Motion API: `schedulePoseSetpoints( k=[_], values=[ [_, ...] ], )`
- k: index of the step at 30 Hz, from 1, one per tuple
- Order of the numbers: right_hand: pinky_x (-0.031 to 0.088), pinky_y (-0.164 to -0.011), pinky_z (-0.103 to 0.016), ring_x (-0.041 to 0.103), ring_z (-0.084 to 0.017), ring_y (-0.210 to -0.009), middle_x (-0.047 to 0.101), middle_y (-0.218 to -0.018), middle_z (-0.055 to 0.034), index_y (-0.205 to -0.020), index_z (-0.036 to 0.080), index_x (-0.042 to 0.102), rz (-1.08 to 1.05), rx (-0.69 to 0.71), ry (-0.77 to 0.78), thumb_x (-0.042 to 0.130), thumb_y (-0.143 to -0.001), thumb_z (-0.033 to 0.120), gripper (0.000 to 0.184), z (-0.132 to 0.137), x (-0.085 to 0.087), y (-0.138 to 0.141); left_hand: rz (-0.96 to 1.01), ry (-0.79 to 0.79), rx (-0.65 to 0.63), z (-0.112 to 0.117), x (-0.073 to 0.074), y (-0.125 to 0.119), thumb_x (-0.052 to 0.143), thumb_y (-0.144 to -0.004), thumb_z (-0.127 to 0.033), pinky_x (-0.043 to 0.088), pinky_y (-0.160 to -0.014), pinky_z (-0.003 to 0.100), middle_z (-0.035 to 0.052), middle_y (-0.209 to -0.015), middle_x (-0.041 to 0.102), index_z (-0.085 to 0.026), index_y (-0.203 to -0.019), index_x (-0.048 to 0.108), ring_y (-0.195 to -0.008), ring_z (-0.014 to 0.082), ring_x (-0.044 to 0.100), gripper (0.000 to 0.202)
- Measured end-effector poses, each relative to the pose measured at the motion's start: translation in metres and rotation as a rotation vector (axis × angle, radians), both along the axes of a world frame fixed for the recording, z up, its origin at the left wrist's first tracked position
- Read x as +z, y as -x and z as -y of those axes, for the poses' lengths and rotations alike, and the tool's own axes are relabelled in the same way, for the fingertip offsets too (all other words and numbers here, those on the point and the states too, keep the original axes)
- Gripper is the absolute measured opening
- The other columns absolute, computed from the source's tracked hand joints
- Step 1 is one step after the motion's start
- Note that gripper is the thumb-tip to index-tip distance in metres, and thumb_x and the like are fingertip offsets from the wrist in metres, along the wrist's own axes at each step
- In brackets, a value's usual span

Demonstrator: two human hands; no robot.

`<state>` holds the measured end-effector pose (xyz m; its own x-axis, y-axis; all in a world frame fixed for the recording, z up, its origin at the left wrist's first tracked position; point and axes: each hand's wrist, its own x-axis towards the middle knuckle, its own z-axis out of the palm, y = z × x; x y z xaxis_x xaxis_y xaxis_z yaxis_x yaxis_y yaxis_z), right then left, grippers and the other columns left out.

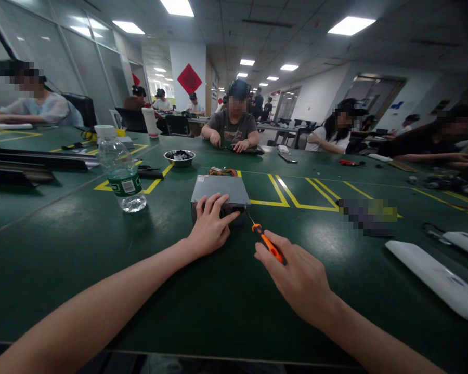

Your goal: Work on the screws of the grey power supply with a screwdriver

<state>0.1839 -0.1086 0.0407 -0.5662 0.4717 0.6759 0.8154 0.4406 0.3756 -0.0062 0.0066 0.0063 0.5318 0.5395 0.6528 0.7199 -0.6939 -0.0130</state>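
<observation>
A grey metal power supply (221,188) sits on the green table, with a bundle of coloured wires (223,171) behind it. My left hand (210,226) holds it from the near side, fingertips over the top edge and thumb along the front face. In my right hand (296,267) is an orange and black screwdriver (268,244), gripped by the handle. Its shaft points up and left, and its tip is at the right end of the box's front face. Whether the tip sits in a screw is too small to tell.
Left of the box stands a water bottle (127,176); behind it is a metal bowl (179,158) of small dark parts. White casings (432,275) and a blurred-out object (368,217) lie at right. Across the table a person (234,122) works with both hands.
</observation>
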Motion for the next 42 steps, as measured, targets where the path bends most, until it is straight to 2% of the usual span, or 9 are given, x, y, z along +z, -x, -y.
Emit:
schedulePoseSetpoints(
  k=[4, 11, 19, 24, 27, 32, 36, 38, 42],
  values=[
    [0.042, -0.056, -0.024, 0.055, -0.014, -0.062, 0.062, -0.079, -0.0089, -0.089, 0.013, 0.060, -0.033, -0.053, 0.021, 0.047, -0.087, 0.028, 0.020, -0.001, 0.006, 0.002, 0.010, -0.009, 0.003, 0.000, 0.000, -0.001, 0.053, -0.074, -0.016, 0.017, -0.101, 0.055, 0.0089, -0.134, 0.034, -0.029, -0.114, 0.057, -0.126, 0.0320, 0.025, 0.043],
    [0.048, -0.071, -0.033, 0.056, -0.023, -0.088, 0.060, -0.096, -0.0175, -0.096, 0.010, 0.058, -0.010, 0.014, 0.069, 0.042, -0.080, 0.010, 0.023, 0.001, -0.001, 0.012, 0.022, 0.005, -0.003, 0.001, 0.000, -0.001, 0.052, -0.074, -0.015, 0.016, -0.101, 0.055, 0.0091, -0.135, 0.034, -0.029, -0.114, 0.057, -0.125, 0.0319, 0.025, 0.042],
    [0.039, -0.054, -0.024, 0.053, -0.012, -0.060, 0.062, -0.084, -0.0074, -0.090, 0.016, 0.060, -0.013, -0.154, -0.002, 0.047, -0.086, 0.020, 0.015, -0.002, 0.003, -0.002, 0.007, 0.008, 0.003, 0.001, 0.000, 0.000, 0.052, -0.074, -0.015, 0.016, -0.101, 0.055, 0.0098, -0.135, 0.033, -0.028, -0.114, 0.057, -0.126, 0.0326, 0.025, 0.043],
    [0.049, -0.069, -0.032, 0.057, -0.022, -0.089, 0.058, -0.100, -0.0175, -0.093, 0.010, 0.060, -0.050, -0.095, 0.046, 0.045, -0.082, 0.014, 0.019, 0.001, 0.004, 0.008, 0.014, 0.002, 0.003, 0.001, 0.000, -0.002, 0.052, -0.073, -0.014, 0.016, -0.101, 0.055, 0.0093, -0.134, 0.034, -0.029, -0.114, 0.057, -0.126, 0.0320, 0.025, 0.043],
    [0.050, -0.074, -0.034, 0.056, -0.023, -0.095, 0.060, -0.100, -0.0161, -0.096, 0.012, 0.059, -0.005, -0.012, 0.044, 0.042, -0.081, 0.007, 0.024, 0.001, 0.002, 0.010, 0.017, -0.003, 0.001, 0.001, 0.000, -0.002, 0.052, -0.073, -0.014, 0.017, -0.100, 0.055, 0.0091, -0.134, 0.035, -0.029, -0.113, 0.058, -0.125, 0.0324, 0.025, 0.043],
    [0.049, -0.068, -0.029, 0.060, -0.019, -0.084, 0.062, -0.100, -0.0154, -0.096, 0.016, 0.061, 0.029, -0.035, 0.011, 0.045, -0.082, 0.007, 0.022, 0.002, 0.000, 0.004, -0.002, -0.012, 0.019, 0.001, 0.000, -0.002, 0.053, -0.073, -0.015, 0.017, -0.101, 0.055, 0.0095, -0.134, 0.033, -0.029, -0.114, 0.057, -0.125, 0.0317, 0.026, 0.043],
    [0.047, -0.056, -0.026, 0.059, -0.016, -0.065, 0.064, -0.088, -0.0131, -0.090, 0.016, 0.062, 0.027, -0.094, 0.009, 0.050, -0.084, 0.019, 0.014, 0.003, 0.002, 0.003, -0.017, -0.014, 0.024, 0.001, 0.000, -0.002, 0.053, -0.074, -0.016, 0.017, -0.101, 0.055, 0.0107, -0.134, 0.033, -0.029, -0.114, 0.057, -0.126, 0.0320, 0.026, 0.043],
    [0.048, -0.059, -0.028, 0.061, -0.018, -0.071, 0.063, -0.090, -0.0136, -0.090, 0.015, 0.062, 0.007, -0.096, 0.044, 0.049, -0.085, 0.022, 0.015, 0.003, 0.003, 0.006, -0.015, -0.013, 0.023, 0.001, 0.000, -0.002, 0.053, -0.074, -0.016, 0.017, -0.101, 0.054, 0.0106, -0.134, 0.033, -0.029, -0.114, 0.057, -0.126, 0.0319, 0.025, 0.043],
    [0.051, -0.072, -0.035, 0.057, -0.025, -0.097, 0.057, -0.105, -0.0182, -0.098, 0.013, 0.059, -0.010, -0.046, 0.101, 0.043, -0.082, 0.011, 0.023, 0.002, 0.000, 0.010, -0.001, -0.004, 0.015, 0.001, 0.000, -0.002, 0.052, -0.073, -0.015, 0.017, -0.101, 0.055, 0.0102, -0.134, 0.034, -0.029, -0.114, 0.057, -0.125, 0.0321, 0.026, 0.044]
  ],
)
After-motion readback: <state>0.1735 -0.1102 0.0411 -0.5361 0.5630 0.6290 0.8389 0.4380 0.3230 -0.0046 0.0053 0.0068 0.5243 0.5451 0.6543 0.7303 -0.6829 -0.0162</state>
